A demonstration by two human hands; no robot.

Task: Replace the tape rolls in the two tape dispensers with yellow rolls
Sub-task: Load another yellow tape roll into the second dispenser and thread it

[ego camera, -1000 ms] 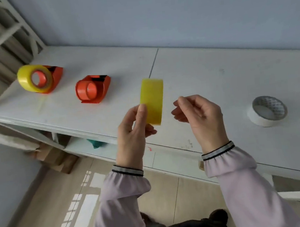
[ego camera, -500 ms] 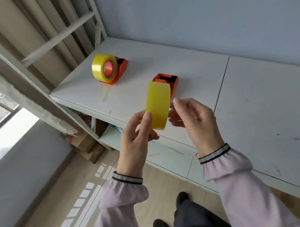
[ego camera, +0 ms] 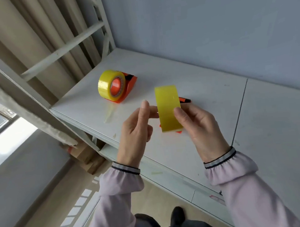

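I hold a yellow tape roll (ego camera: 168,109) edge-on above the white shelf top (ego camera: 209,107). My right hand (ego camera: 200,124) grips it, thumb on its outer face. My left hand (ego camera: 135,131) is beside it with the thumb lifted and its fingertips at the roll's left edge. Right behind the roll sits an orange tape dispenser (ego camera: 185,100), mostly hidden, so I cannot see its hub. Further left stands the other orange dispenser (ego camera: 131,84) with a yellow roll (ego camera: 108,84) mounted on it.
A white metal rack frame (ego camera: 64,48) and a beige curtain rise at the left end of the shelf. A loose strip of tape (ego camera: 108,115) lies near the front edge. Cardboard boxes (ego camera: 87,157) sit on the floor below, near a window at the far left.
The roll has passed from my left hand's grip to my right hand's. My view has swung left, so the white rolls on the right are out of sight and the empty dispenser is behind the roll.
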